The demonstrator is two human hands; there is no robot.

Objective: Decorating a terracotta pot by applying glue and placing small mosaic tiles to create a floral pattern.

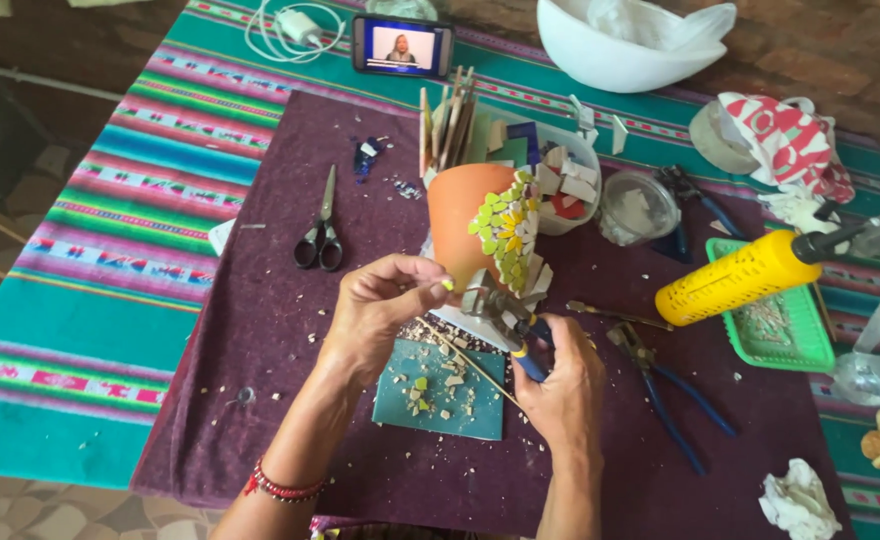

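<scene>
My left hand (385, 305) pinches a tiny yellow-green tile chip (448, 285) between thumb and fingertips. My right hand (563, 385) grips blue-handled tile nippers (505, 318), whose jaws sit right beside the chip. Just behind both hands stands an orange clay pot (460, 215), partly covered with a mosaic of green, yellow and white pieces (507, 228). Under the hands lies a teal tile (442, 400) strewn with small offcuts, with a thin wooden stick (470, 362) across it.
Black scissors (319, 235) lie left on the purple cloth (280, 330). A second pair of blue-handled pliers (665, 390), a yellow bottle (745, 275) on a green tray (790, 330), a tub of tile pieces (560, 175), a phone (402, 46) and a white bowl (625, 45) surround the work.
</scene>
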